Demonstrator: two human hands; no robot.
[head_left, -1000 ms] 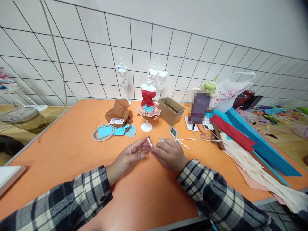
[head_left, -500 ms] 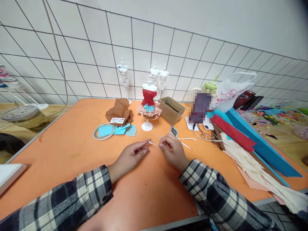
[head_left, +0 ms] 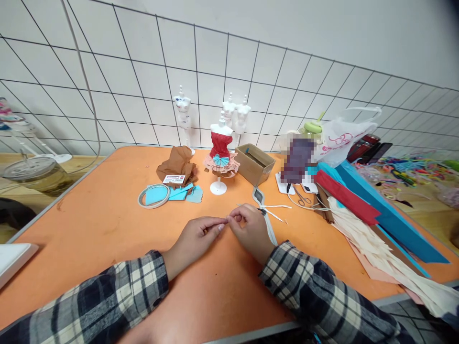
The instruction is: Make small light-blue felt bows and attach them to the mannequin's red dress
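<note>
My left hand [head_left: 193, 239] and my right hand [head_left: 251, 231] meet fingertip to fingertip above the orange table [head_left: 107, 229]. Their fingers are pinched together, and whatever is between them is too small or hidden to make out. Right behind my right hand lie thin white strips [head_left: 278, 207] and a grey-and-white strap-like item [head_left: 258, 195], partly covered by the hand. Farther back stands a small white mannequin [head_left: 221, 128] in a red bodice [head_left: 220, 143] and a ruffled pink skirt with a light blue bow [head_left: 221, 161].
Left of the mannequin are crumpled brown paper [head_left: 177, 162], blue paper pieces [head_left: 181, 192] and a tape roll [head_left: 139, 197]. A cardboard box [head_left: 260, 167] stands to its right. Scissors [head_left: 304, 198], phones, a plastic bag [head_left: 340, 136] and coloured crepe paper [head_left: 347, 198] crowd the right side.
Half a second ago a small white strip showed at my left fingertip, with a gap between the hands. My right hand has moved left, the fingertips now meet, and the strip no longer shows.
</note>
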